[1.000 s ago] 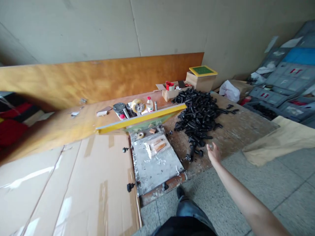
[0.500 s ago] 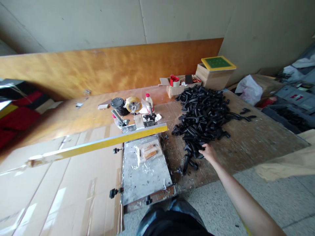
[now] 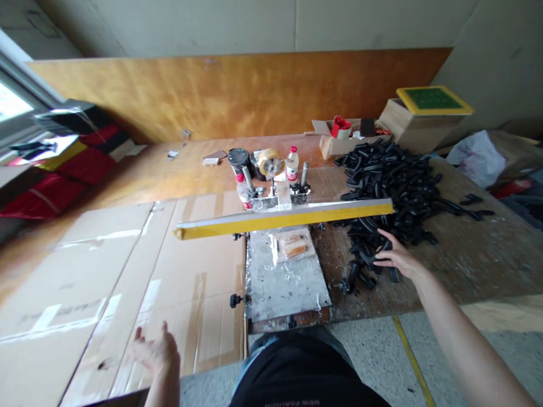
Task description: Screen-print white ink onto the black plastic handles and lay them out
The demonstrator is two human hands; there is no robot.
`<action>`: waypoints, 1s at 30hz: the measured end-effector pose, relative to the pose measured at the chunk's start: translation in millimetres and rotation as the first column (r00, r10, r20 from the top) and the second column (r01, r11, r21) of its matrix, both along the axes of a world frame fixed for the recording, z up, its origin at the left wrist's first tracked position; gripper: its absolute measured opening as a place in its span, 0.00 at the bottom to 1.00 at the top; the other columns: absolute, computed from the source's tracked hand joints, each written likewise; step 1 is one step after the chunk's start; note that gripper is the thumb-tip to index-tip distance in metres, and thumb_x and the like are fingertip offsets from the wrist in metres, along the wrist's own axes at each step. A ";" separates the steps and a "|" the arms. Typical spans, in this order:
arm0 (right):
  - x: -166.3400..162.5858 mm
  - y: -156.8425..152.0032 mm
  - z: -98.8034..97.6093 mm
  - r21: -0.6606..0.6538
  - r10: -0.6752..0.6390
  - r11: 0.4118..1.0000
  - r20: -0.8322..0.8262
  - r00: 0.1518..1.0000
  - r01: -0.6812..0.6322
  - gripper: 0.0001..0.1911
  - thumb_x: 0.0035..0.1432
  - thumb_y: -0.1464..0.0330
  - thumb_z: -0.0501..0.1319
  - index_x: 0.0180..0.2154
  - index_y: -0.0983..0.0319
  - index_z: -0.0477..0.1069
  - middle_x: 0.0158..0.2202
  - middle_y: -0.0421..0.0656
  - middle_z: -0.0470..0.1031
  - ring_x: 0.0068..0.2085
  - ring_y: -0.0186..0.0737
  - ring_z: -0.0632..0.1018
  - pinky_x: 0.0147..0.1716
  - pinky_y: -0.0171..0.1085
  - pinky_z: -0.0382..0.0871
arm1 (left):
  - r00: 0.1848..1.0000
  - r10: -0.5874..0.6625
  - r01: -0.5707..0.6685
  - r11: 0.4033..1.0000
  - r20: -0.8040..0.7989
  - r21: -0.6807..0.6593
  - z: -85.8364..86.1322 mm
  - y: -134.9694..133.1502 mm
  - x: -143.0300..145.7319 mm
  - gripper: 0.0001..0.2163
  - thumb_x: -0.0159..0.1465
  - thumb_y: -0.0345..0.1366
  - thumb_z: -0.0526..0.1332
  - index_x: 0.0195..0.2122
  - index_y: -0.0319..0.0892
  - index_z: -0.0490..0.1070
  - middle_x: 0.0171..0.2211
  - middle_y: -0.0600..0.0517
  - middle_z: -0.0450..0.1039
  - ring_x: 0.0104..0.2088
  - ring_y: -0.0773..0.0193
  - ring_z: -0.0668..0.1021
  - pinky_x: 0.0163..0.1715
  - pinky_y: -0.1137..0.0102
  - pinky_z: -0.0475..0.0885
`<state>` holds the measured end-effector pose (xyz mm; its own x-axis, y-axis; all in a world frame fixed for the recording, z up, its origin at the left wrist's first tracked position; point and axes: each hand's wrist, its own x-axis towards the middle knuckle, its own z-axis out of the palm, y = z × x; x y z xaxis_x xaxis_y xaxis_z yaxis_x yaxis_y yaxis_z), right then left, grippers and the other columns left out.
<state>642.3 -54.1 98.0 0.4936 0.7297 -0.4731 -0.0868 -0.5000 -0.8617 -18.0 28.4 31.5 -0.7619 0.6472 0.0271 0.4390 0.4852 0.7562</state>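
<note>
My right hand [image 3: 397, 258] is at the near edge of a heap of black curved plastic pieces [image 3: 382, 169], its fingers spread. Dark pieces lie under and between the fingers, and no firm grip on one shows. My left hand [image 3: 158, 349] hovers over the flattened cardboard [image 3: 178, 282] at the lower left, with fingers apart and nothing in them. Between the hands lies a grey metal plate [image 3: 284, 288] bearing a plastic-wrapped packet with orange-brown strips [image 3: 294, 249]. Above the plate, a long yellow-edged bar [image 3: 280, 219] runs crosswise.
Behind the bar stand clamps with upright posts, a black tub [image 3: 238, 160], a tape roll [image 3: 271, 164] and bottles with red caps [image 3: 292, 164]. An open carton [image 3: 331, 146] and a box topped by a green panel [image 3: 432, 99] stand behind the heap. Black knobs [image 3: 236, 300] jut from the plate's sides.
My left hand has come into view at the lower left. My right hand's fingers have spread at the heap. The view has swung left, so the bench appears shifted right.
</note>
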 end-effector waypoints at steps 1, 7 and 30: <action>-18.2 7.1 3.7 0.098 -0.007 0.995 -0.028 1.000 0.010 0.41 0.36 0.71 0.72 0.56 0.52 0.65 0.31 0.37 0.72 0.32 0.41 0.79 0.36 0.47 0.80 | 1.000 0.028 -0.028 1.000 0.012 -0.013 -6.7 8.2 -0.9 0.32 0.51 0.45 0.63 0.57 0.39 0.61 0.52 0.39 0.65 0.56 0.37 0.68 0.57 0.44 0.60; -148.1 79.3 -18.2 0.291 0.197 0.932 0.093 0.976 -0.215 0.22 0.41 0.56 0.72 0.34 0.61 0.73 0.29 0.40 0.75 0.34 0.44 0.79 0.42 0.48 0.76 | 0.981 -0.134 0.124 0.989 0.140 0.075 -15.7 39.4 22.9 0.28 0.55 0.45 0.63 0.56 0.40 0.65 0.51 0.43 0.66 0.55 0.49 0.70 0.57 0.53 0.63; -186.3 139.3 -34.9 -0.024 0.438 0.619 0.840 0.320 -0.785 0.29 0.62 0.55 0.58 0.61 0.60 0.64 0.63 0.49 0.65 0.66 0.55 0.59 0.66 0.57 0.44 | 0.536 -0.785 0.482 0.588 0.312 0.649 185.2 83.6 225.0 0.23 0.65 0.56 0.51 0.33 0.39 0.73 0.22 0.54 0.69 0.21 0.70 0.70 0.26 0.73 0.68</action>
